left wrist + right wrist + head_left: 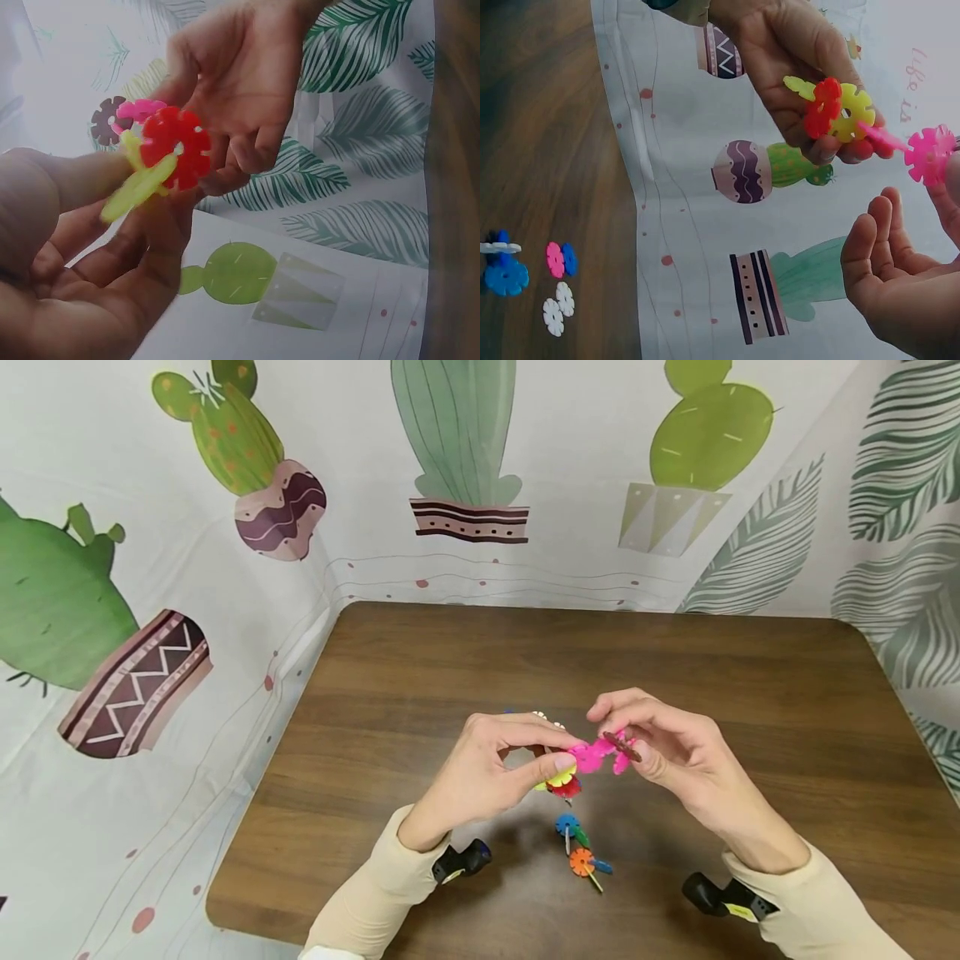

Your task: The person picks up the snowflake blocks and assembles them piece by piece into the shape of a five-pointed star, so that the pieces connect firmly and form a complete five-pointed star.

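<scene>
pink flower-shaped plastic discs (588,758) ran sideways between hands; left hand (491,768) pinched yellow notched disc (859,109), right hand (686,764) pinched brown notched disc (620,744).

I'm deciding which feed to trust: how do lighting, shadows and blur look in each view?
Head: fairly even light, reasonably sharp, soft shadows on the table; left wrist: dim and hazy, washed out at upper left, the yellow disc looking slightly soft; right wrist: table dark at left, backdrop brighter, its lettering pale.
</scene>
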The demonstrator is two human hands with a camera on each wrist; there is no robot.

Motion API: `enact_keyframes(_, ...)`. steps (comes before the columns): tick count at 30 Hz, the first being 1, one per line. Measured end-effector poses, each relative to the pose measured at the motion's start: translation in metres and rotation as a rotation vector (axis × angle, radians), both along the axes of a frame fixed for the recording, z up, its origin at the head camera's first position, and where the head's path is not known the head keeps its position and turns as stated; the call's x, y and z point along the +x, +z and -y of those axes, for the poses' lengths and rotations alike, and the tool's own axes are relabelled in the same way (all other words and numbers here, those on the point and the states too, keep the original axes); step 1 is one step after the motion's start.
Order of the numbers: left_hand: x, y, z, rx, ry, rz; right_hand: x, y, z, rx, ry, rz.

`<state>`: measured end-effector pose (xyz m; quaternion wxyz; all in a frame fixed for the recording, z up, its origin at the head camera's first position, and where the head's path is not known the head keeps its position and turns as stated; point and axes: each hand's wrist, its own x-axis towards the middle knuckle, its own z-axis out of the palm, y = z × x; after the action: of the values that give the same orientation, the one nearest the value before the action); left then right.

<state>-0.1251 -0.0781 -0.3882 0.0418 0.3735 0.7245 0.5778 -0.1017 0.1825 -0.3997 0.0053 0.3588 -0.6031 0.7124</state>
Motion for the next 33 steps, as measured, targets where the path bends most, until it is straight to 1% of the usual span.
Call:
enact_keyframes(3,-0.001,0.0,0.0,-0.012,-0.015,0.02,-0.001,-0.002,0.0,0.006,0.021,0.024)
enact_keyframes(6,-0.002,0.0,-0.001,0.002,-0.041,0.074,-0.001,-0.003,0.0,0.019,0.036,0.043)
enact_keyframes(10,-0.003,-0.001,-0.001,0.019,-0.058,0.117,0.0,-0.004,-0.001,0.042,0.028,0.07)
enact_keyframes(14,-0.004,-0.002,-0.001,0.003,-0.054,0.121,0.0,-0.006,-0.002,0.042,0.024,0.092)
enact_keyframes(20,-0.004,-0.002,-0.001,-0.002,-0.052,0.153,-0.001,-0.009,-0.002,0.022,0.029,0.115)
enact_keyframes(23,-0.003,-0.001,-0.002,0.011,-0.051,0.218,-0.001,-0.01,-0.002,0.017,0.031,0.122)
enact_keyframes(27,0.0,0.0,-0.004,0.037,-0.049,0.331,0.0,-0.012,-0.001,0.022,0.027,0.128)
enact_keyframes(28,0.001,0.0,-0.005,0.042,-0.047,0.345,0.0,-0.012,-0.001,0.027,0.021,0.129)
enact_keyframes(30,0.002,0.0,-0.005,0.045,-0.04,0.35,0.001,-0.012,-0.001,0.031,0.005,0.133)
enact_keyframes(33,0.001,-0.002,-0.006,0.043,-0.014,0.306,0.003,-0.012,-0.002,0.018,-0.026,0.124)
